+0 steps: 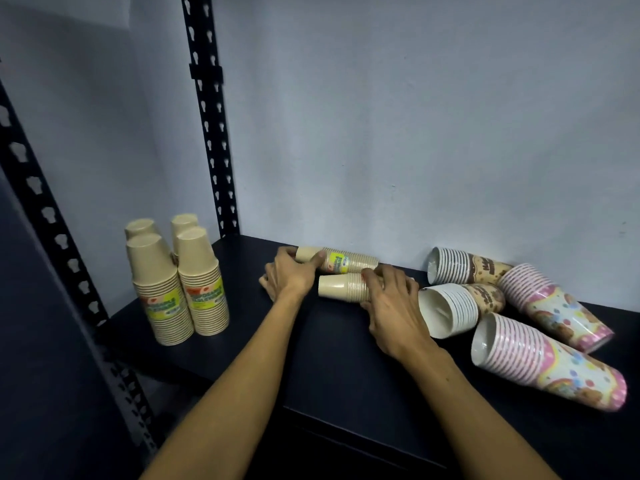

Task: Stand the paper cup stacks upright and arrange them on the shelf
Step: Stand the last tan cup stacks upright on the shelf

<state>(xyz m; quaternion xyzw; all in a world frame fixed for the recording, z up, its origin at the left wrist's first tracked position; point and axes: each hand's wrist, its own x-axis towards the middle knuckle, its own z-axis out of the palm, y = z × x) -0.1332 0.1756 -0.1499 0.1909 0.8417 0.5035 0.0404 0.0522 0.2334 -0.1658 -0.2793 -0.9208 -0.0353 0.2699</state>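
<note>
Head cam: my left hand [289, 275] grips the far tan cup stack [341, 261], right hand [389, 303] grips the near one [341, 287], both lying flat on the shelf [332, 358].

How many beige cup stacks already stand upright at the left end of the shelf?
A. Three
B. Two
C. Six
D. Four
D. Four beige stacks stand upside-down in a tight group at the left end of the shelf, while two more beige stacks lie on their sides, the left hand on the rear stack and the right hand on the front stack.
</note>
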